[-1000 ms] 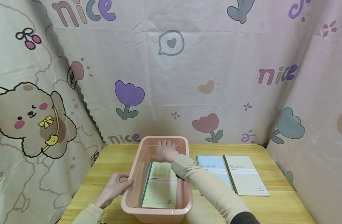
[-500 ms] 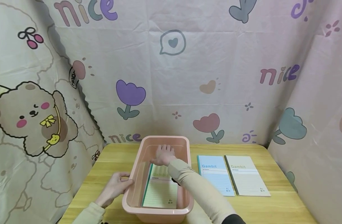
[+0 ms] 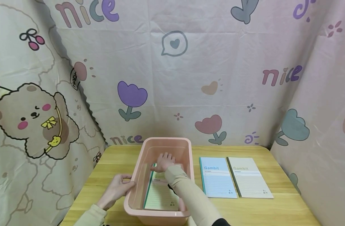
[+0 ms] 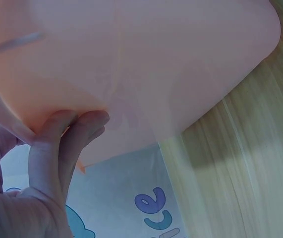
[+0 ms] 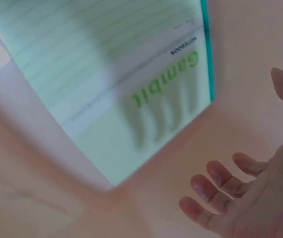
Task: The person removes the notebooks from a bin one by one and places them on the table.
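A pink plastic bin [image 3: 154, 213] stands on the table, and a green-covered notebook [image 3: 159, 197] lies flat in it. My left hand [image 3: 115, 190] holds the bin's left rim; in the left wrist view the fingers [image 4: 47, 158] bend over the bin wall [image 4: 171, 59], thumb on the other side. Inside the bin, my right hand [image 3: 164, 163] is over the far end of the notebook, fingers spread and holding nothing. The right wrist view has that hand [image 5: 253, 206] apart from the notebook [image 5: 96, 64], its shadow falling on the cover. My right forearm hides part of the notebook.
Right of the bin, a blue notebook [image 3: 218, 179] and a white notebook with a dark spine [image 3: 250, 179] lie side by side on the wooden table [image 3: 288, 204]. A printed curtain [image 3: 172, 81] hangs behind and along both sides.
My right hand has drawn back from the bin's far end toward me, its forearm swinging left and uncovering the blue notebook. The left hand keeps its hold on the rim.
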The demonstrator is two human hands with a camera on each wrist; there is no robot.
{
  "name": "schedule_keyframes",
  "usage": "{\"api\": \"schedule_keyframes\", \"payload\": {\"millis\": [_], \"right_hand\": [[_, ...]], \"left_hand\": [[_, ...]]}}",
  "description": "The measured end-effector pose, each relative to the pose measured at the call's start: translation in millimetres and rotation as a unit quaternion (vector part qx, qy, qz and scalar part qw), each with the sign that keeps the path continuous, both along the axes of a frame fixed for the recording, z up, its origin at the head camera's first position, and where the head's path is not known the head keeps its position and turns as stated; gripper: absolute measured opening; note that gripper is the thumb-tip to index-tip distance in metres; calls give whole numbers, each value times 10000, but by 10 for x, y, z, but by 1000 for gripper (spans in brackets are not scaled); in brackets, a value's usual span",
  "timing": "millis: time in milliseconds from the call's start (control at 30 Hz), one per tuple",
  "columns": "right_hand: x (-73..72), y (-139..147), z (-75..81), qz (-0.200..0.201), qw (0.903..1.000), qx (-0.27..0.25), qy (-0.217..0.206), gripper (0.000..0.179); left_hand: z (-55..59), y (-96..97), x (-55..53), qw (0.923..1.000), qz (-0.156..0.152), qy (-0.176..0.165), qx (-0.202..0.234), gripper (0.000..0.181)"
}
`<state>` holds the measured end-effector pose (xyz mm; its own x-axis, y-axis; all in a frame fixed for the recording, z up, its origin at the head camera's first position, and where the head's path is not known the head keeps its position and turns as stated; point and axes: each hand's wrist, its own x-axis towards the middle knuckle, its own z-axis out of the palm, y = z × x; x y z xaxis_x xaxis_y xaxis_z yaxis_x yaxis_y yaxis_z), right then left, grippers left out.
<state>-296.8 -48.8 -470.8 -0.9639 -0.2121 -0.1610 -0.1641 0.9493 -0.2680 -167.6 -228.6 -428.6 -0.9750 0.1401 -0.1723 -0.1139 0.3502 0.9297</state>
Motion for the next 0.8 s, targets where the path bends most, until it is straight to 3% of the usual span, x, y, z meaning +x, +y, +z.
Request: {"api": "schedule_keyframes", "payload": {"millis": [467, 700, 800], "right_hand": [[56, -6, -179, -79, 9993, -339, -138, 84], [-71, -66, -444, -165, 9993, -212, -264, 92], [-77, -57, -480, -92, 9995, -119, -272, 93]], "left_hand": [[-9, -9, 8, 9999, -57, 26, 95, 50], [-8, -10, 9, 9999, -33, -26, 117, 50], [-4, 0, 8, 9999, -9, -38, 97, 50]]}}
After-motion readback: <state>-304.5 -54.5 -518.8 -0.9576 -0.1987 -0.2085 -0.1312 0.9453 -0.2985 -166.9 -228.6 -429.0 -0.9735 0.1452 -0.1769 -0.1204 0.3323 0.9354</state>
